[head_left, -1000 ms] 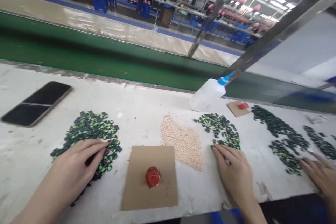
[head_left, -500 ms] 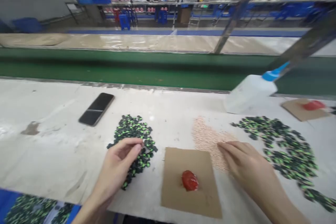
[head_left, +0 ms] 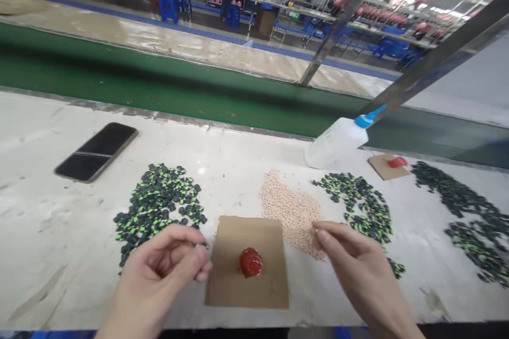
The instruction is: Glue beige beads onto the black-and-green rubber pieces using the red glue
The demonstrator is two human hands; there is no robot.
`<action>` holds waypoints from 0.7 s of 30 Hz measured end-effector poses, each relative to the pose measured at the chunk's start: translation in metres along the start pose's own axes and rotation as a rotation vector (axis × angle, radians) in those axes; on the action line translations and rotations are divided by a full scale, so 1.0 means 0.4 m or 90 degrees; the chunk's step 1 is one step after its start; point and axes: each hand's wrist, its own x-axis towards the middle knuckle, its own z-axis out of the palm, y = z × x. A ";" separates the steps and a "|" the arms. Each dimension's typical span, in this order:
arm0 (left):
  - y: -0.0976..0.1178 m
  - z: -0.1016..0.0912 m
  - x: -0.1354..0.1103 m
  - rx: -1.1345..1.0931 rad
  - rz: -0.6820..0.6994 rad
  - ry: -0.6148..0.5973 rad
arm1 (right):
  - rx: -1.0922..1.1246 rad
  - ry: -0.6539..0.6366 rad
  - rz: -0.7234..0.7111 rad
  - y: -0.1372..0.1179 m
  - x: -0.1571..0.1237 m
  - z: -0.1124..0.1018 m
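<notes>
My left hand (head_left: 163,273) is closed in a pinch, with a small dark piece (head_left: 204,245) just showing at its fingertips. It hovers by the left edge of a cardboard square (head_left: 226,291), in front of a pile of small black-and-green pieces (head_left: 155,201). On the cardboard sits a glossy red blob (head_left: 251,262) of thick paste. Thumb and forefinger of my right hand (head_left: 353,259) are pressed together at the right edge of a spread of tiny beige beads (head_left: 292,206). Whatever lies between those fingertips is too small to make out.
A white squeeze bottle with a blue nozzle (head_left: 338,140) stands behind the beads. A smartphone (head_left: 96,151) lies at the left. More black-and-green pieces (head_left: 369,212) spread at the right, near a second cardboard piece (head_left: 384,168) with red paste. A green strip (head_left: 199,92) runs behind the table.
The view has tilted and turned to the right. My left hand has moved off the black-and-green pile toward the cardboard. My right hand stays at the beads, fingertips now at their right edge.
</notes>
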 end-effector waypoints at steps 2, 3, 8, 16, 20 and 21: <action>-0.011 0.038 -0.021 0.008 0.011 -0.053 | 0.162 -0.068 0.072 -0.034 -0.031 0.011; -0.017 0.057 -0.030 0.022 0.038 -0.087 | 0.265 -0.108 0.120 -0.050 -0.046 0.018; -0.041 0.105 -0.041 0.161 0.282 -0.255 | 0.537 -0.244 0.292 -0.108 -0.088 0.037; -0.043 0.083 -0.017 0.258 0.367 -0.386 | 0.370 -0.237 0.338 -0.152 -0.082 0.021; -0.038 0.078 -0.014 0.217 0.168 -0.394 | 0.376 -0.194 0.297 -0.136 -0.099 0.036; -0.039 0.077 -0.016 0.186 0.086 -0.388 | 0.383 -0.180 0.260 -0.131 -0.103 0.040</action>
